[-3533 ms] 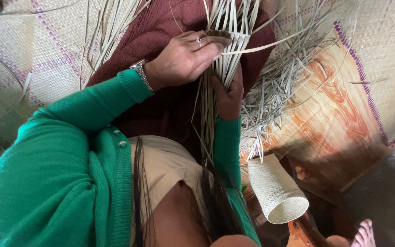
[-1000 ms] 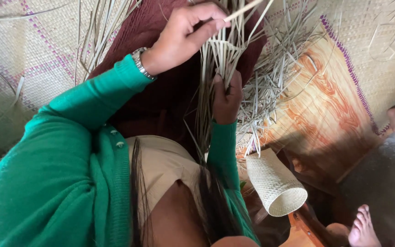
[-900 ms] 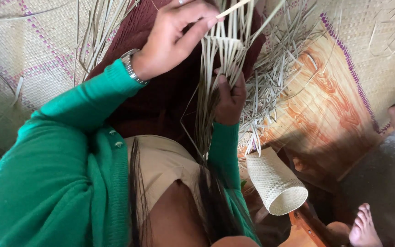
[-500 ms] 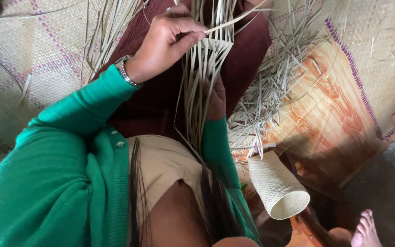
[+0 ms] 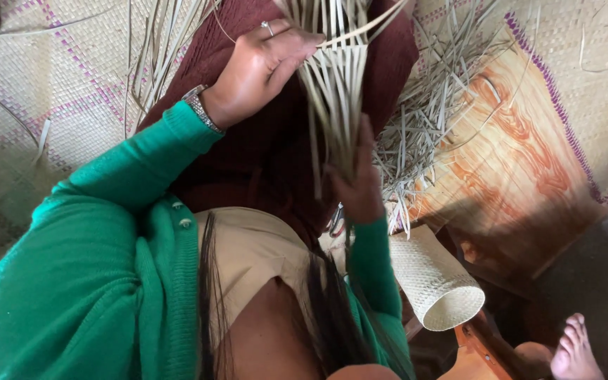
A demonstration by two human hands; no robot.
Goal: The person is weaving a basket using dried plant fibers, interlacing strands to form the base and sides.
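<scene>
**Hands in a bundle of pale strips, hemmed in on the floor**

Head view: the bundle of pale, flat straw-coloured weaving strips [image 5: 336, 91] stands upright over the lap in the dark red cloth [image 5: 262, 162], and it runs out past the top edge. The left hand [image 5: 258, 67], with a ring and a metal wristband, is closed with fingertips pinching strips near the upper woven part. The right hand [image 5: 360, 186] is clasped around the gathered lower ends of the same bundle. Little free room lies about them: a loose heap of cut pale strips [image 5: 434, 134] sits just to the right, and more long strips [image 5: 153, 49] fan out at upper left. A small woven cream cylinder open at one end [image 5: 434, 285] lies below the right elbow. A bare foot [image 5: 575, 348] shows at the lower right corner. Underneath lie a woven straw floor mat with purple lines [image 5: 29, 119] and an orange wood-grain patterned sheet [image 5: 515, 176].
</scene>
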